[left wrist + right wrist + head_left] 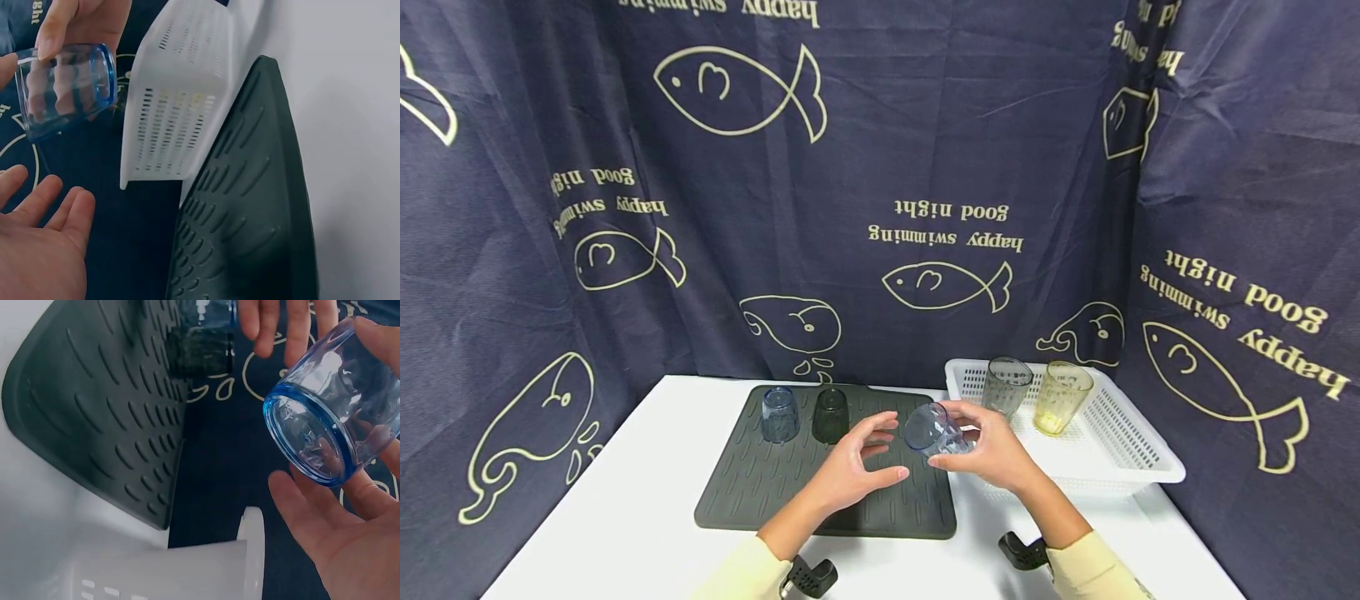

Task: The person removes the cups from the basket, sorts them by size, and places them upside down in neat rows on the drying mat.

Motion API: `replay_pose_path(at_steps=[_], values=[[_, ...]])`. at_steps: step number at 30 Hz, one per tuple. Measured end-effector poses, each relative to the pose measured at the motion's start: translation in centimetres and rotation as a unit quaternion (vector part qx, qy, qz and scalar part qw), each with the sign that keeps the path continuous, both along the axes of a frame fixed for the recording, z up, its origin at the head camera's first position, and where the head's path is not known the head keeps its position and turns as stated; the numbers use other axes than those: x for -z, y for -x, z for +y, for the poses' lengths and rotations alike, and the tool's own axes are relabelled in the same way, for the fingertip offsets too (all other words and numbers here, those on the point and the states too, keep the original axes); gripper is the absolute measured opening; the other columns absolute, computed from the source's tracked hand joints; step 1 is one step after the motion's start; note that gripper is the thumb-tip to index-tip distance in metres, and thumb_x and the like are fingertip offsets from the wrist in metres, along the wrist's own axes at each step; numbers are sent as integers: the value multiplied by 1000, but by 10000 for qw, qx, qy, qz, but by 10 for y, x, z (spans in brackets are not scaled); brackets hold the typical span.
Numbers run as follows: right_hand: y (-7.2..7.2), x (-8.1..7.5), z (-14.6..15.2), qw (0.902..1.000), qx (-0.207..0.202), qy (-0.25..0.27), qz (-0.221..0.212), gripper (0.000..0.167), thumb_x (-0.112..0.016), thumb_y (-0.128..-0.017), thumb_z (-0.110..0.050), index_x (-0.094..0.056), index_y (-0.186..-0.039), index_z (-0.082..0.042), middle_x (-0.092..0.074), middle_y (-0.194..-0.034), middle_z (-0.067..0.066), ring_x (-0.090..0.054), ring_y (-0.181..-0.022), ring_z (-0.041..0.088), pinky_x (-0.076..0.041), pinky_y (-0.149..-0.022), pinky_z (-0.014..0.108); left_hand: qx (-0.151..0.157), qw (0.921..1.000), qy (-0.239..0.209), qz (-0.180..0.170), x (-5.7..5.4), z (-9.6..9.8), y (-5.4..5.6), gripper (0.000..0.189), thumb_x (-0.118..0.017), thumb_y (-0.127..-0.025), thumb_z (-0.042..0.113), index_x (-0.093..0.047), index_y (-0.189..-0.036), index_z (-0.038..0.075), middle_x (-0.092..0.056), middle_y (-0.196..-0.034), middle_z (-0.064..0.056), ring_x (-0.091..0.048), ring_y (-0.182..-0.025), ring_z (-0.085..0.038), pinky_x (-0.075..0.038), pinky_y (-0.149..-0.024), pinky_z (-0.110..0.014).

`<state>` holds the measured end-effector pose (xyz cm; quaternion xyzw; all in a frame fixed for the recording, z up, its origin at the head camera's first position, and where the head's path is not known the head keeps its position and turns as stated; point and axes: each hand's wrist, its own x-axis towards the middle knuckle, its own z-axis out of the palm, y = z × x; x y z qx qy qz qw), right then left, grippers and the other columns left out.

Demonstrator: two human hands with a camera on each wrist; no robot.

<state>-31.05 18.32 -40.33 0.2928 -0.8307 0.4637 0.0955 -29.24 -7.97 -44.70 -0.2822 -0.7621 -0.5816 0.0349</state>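
Work looks partway, I judge: blue glass and dark glass stand on mat, mouth down as far as I can tell, likely done. Grey glass and yellow glass stand upright in basket, likely left. Pale glass hangs tilted in air between hands. Right hand: fingers wrapped round pale glass. Left hand: fingers spread, loosely bent, holding nothing; I see gap to pale glass.

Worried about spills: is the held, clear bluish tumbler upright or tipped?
Tipped: the head view shows the tumbler slanting in the right hand, off vertical.
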Motion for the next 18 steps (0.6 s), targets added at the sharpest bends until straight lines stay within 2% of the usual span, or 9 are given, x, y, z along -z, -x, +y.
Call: replay_pose_path(at_steps=[5, 10, 18], values=[[0, 1, -5, 9999, -54, -40, -80, 76, -97, -68, -24, -65, -135, -13, -69, -130, 8, -69, -101, 19, -60, -86, 29, 80, 9999, -130, -80, -3, 3, 1, 77, -82, -87, 21, -43, -153, 13, -53, -148, -14, -56, -134, -36, -46, -115, -45], [1, 3, -9, 9996, 0, -274, 48, 75, -97, -68, -31, -66, -135, -18, -70, -127, 4, -68, -99, 21, -59, -81, 29, 38, 9998, -99, -146, -6, 4, 0, 77, -82, -87, 21, -43, -153, 15, -53, -148, -13, -60, -130, -32, -47, -114, -46], [1, 3, -13, 9993, 63, -377, 17, 73, -98, -67, -36, -68, -131, -18, -73, -127, 0, -69, -105, 17, -59, -85, 29, 0, 9997, -135, -186, -10, 7, 1, 78, -83, -86, 20, -44, -153, 12, -55, -144, -14, -63, -124, -31, -50, -110, -42]])
